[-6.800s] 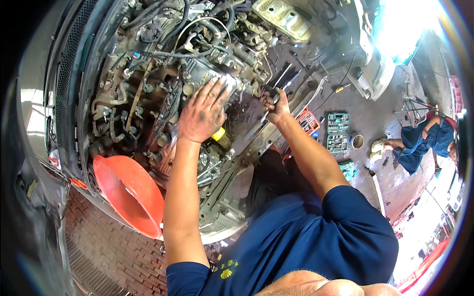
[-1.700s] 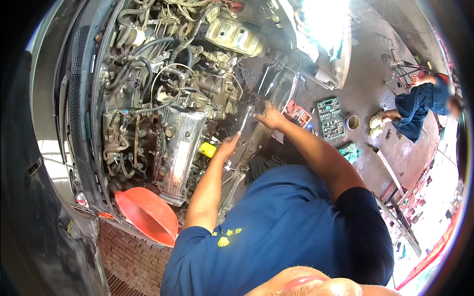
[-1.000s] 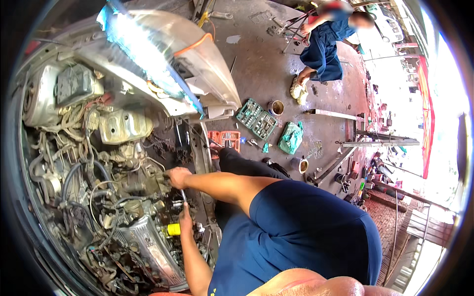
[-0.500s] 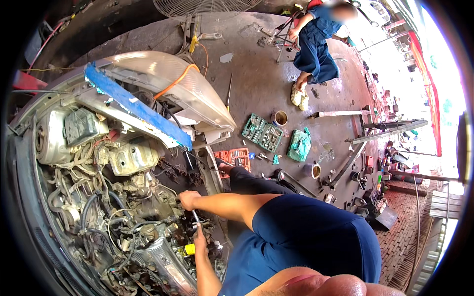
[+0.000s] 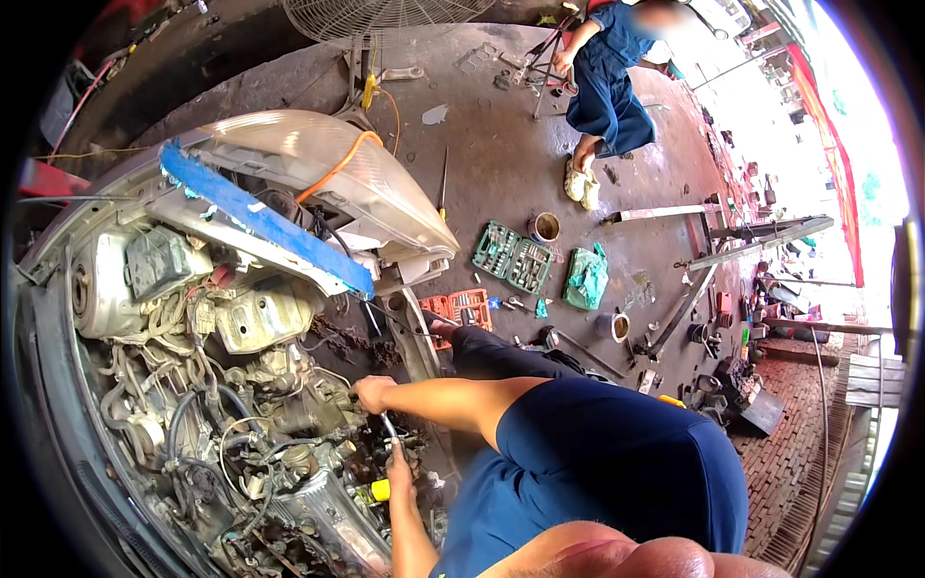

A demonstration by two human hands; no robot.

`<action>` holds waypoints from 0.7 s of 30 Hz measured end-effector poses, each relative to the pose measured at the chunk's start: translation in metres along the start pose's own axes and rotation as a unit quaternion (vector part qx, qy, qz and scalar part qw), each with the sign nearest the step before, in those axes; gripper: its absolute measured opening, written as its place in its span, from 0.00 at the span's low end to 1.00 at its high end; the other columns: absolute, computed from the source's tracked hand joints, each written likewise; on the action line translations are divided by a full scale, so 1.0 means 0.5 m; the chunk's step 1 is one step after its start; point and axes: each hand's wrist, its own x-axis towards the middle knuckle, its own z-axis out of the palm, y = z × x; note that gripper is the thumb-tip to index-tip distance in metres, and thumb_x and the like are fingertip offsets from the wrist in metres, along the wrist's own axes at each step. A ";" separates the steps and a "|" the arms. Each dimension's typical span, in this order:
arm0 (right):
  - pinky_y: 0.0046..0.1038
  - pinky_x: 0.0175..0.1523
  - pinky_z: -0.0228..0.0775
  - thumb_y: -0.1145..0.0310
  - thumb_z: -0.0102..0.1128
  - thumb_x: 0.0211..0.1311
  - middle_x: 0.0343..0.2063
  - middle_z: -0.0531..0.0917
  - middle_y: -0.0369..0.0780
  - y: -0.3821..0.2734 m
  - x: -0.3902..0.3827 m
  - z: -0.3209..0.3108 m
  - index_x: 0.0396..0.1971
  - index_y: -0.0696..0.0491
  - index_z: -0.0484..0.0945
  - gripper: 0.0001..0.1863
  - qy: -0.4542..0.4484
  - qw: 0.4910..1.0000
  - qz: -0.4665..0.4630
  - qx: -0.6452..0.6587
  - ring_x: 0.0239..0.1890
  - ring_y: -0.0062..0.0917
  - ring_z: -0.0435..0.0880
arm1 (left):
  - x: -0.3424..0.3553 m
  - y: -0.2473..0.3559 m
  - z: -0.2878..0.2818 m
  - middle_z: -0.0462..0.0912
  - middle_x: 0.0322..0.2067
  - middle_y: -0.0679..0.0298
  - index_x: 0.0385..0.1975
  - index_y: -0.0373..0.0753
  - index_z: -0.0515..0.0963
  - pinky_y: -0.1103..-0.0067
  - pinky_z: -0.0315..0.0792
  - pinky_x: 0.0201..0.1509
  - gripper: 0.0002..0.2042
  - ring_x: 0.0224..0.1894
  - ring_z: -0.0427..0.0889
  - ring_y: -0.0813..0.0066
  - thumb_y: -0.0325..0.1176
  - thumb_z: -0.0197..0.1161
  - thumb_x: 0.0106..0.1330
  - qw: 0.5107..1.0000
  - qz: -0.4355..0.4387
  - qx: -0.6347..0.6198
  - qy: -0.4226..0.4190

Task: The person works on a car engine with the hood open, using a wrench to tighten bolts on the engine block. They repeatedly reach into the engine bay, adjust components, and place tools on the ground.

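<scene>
**Tool held low at the engine bay's front edge; main risk is a slip**

Left hand (image 5: 399, 470): fingers wrapped round the lower part of a metal tool (image 5: 389, 428). Right hand (image 5: 372, 393): curled at the tool's upper end. Can't tell if that grip is clamped on the tool or only resting by it; the palm side is hidden.

Tool sits between engine (image 5: 318, 400) and front rail (image 5: 416, 354), near the bay's front edge. Whatever its upper end bears on is out of sight. Yellow canister (image 5: 381, 490) just beside the left wrist; contact unclear. Silver cover (image 5: 332, 520) lies further in.

What could go wrong, my read:
- Slip: if the tool is badly seated and loaded hard, it could jump off and drive knuckles into rail or engine.
- Drop: if the left grip loosens while the right isn't really holding, tool could fall into the gap behind the rail. Awkward to fish out.
- Knock: a wide swing of the left wrist could hit the canister.
- Snag: black hose (image 5: 233, 400) and wiring crowd the engine; long reach inward could catch them.
- Footing: orange case (image 5: 436, 305) lies open on the floor (image 5: 482, 173) near the person's foot; a blind step could hit it.
</scene>
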 end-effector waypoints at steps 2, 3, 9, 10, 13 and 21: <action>0.41 0.62 0.77 0.59 0.63 0.56 0.54 0.87 0.47 -0.026 0.013 0.008 0.58 0.44 0.85 0.26 -0.014 0.999 -0.034 -0.003 0.57 0.43 0.86 | 0.014 -0.027 -0.016 0.75 0.17 0.71 0.25 0.45 0.79 0.80 0.58 0.20 0.29 0.16 0.68 0.80 0.67 0.55 0.73 0.998 0.002 -0.063 -0.003; 0.39 0.65 0.76 0.57 0.64 0.55 0.56 0.86 0.44 -0.019 -0.011 0.008 0.56 0.42 0.86 0.26 -0.026 0.993 -0.108 -0.051 0.58 0.41 0.85 | -0.001 -0.040 -0.022 0.76 0.18 0.72 0.33 0.43 0.83 0.81 0.58 0.20 0.29 0.16 0.68 0.81 0.67 0.55 0.73 0.999 0.022 -0.049 -0.009; 0.39 0.62 0.77 0.60 0.61 0.62 0.50 0.88 0.48 0.005 -0.013 0.049 0.51 0.51 0.87 0.20 0.060 0.985 -0.141 0.076 0.53 0.43 0.87 | -0.005 -0.056 -0.058 0.89 0.43 0.54 0.52 0.29 0.84 0.68 0.74 0.59 0.32 0.49 0.84 0.64 0.59 0.60 0.73 0.983 0.185 0.019 -0.001; 0.40 0.62 0.76 0.61 0.60 0.63 0.51 0.88 0.48 0.059 -0.014 0.033 0.54 0.49 0.86 0.21 0.090 0.989 -0.105 0.051 0.54 0.44 0.87 | 0.014 -0.042 -0.023 0.81 0.35 0.64 0.44 0.33 0.84 0.73 0.69 0.47 0.28 0.39 0.77 0.72 0.59 0.62 0.72 0.985 0.167 0.037 -0.032; 0.41 0.64 0.75 0.62 0.59 0.65 0.51 0.87 0.51 0.094 -0.063 0.035 0.56 0.51 0.85 0.21 0.089 0.987 -0.108 0.073 0.56 0.47 0.85 | 0.022 -0.076 0.038 0.83 0.27 0.65 0.39 0.34 0.85 0.72 0.72 0.39 0.22 0.31 0.78 0.74 0.53 0.68 0.70 0.979 0.196 0.031 -0.049; 0.42 0.67 0.72 0.62 0.59 0.67 0.55 0.84 0.52 0.029 -0.091 0.051 0.59 0.53 0.82 0.22 0.092 0.985 -0.134 0.062 0.59 0.49 0.82 | 0.076 -0.167 0.025 0.89 0.38 0.44 0.45 0.32 0.84 0.62 0.78 0.50 0.23 0.43 0.88 0.44 0.50 0.69 0.68 0.960 0.252 0.111 0.055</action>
